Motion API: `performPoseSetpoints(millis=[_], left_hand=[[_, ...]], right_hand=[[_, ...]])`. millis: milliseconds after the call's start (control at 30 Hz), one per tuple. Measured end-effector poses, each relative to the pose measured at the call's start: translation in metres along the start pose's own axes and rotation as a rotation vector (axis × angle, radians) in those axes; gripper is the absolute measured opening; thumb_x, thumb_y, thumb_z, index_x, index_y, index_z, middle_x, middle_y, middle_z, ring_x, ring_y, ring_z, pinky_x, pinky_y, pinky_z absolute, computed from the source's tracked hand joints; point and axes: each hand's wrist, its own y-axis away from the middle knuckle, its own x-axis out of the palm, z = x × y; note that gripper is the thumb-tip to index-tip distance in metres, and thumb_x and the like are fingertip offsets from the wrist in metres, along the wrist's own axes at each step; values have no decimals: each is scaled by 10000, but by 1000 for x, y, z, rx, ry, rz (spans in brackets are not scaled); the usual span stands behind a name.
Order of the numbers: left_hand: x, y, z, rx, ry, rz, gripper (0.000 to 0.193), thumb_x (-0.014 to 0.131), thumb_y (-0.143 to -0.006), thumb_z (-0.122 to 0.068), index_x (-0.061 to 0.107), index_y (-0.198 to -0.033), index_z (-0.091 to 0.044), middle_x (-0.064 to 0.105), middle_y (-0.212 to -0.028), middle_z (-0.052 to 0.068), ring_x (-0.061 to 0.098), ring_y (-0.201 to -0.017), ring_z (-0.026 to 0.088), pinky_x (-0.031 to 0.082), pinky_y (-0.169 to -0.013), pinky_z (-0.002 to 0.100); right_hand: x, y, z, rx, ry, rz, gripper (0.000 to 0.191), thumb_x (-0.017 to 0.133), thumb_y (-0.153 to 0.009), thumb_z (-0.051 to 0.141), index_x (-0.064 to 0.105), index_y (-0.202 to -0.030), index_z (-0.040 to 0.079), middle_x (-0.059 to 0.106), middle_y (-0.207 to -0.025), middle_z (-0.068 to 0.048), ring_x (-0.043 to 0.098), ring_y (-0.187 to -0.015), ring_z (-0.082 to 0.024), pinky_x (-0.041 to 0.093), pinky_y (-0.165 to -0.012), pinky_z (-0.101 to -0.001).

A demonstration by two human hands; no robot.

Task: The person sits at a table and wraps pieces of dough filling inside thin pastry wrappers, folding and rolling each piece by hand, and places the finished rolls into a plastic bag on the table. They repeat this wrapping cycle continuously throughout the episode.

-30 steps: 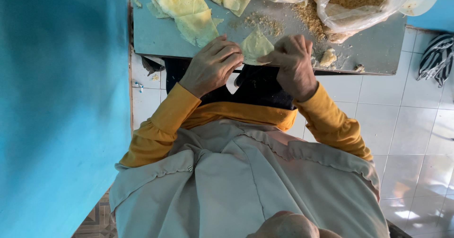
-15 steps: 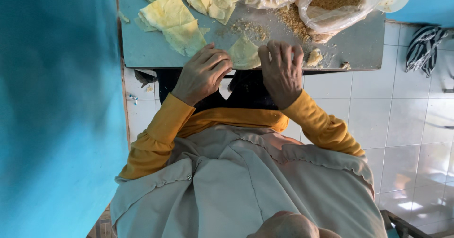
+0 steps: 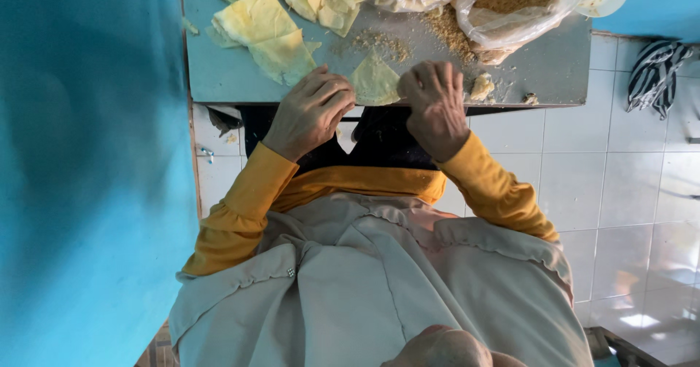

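Head: wrapper (image 3: 375,82) btwn both hands' grip, seemingly touching.

Both forearms, in yellow sleeves, reach forward side by side. The left hand (image 3: 310,111) is half curled, fingers (image 3: 329,93) bent inward. The right hand (image 3: 436,108) lies palm down, its fingers (image 3: 430,79) bent.

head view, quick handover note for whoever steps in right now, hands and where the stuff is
Left hand: fingers curled, at the left edge of a small pale leaf piece at the table front edge.
Right hand: palm down, fingers at the piece's right edge.
Behind: more yellow leaf pieces, a plastic bag of brown crumbs, loose crumbs.
Done: one piece laid out.
Left: it lies flat, not rolled; no crumbs visible on it.
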Motion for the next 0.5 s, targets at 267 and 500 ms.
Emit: performPoseSetpoints(millis=[267, 500], left_hand=[[0, -4, 1, -2, -18, -1, 109, 754, -978, -95, 686, -1059, -68, 670, -1120, 37, 649, -1127, 234, 497, -1141, 442], [-1, -2, 0, -12, -8, 5, 104, 742, -984, -98, 670, -1054, -73, 664, -1120, 34, 654, -1139, 234, 491, -1140, 440]], right_hand=[[-12, 9, -17, -34, 132, 3, 230, 661, -741, 13, 659, -954, 101, 603, -1123, -108, 534, -1121, -320, 439, -946, -457], [-61, 16, -116, 134, 168, -83, 234, 615, -986, -146, 635, -1092, 62, 704, -1137, -70, 616, -1015, -237, 533, -885, -351]])
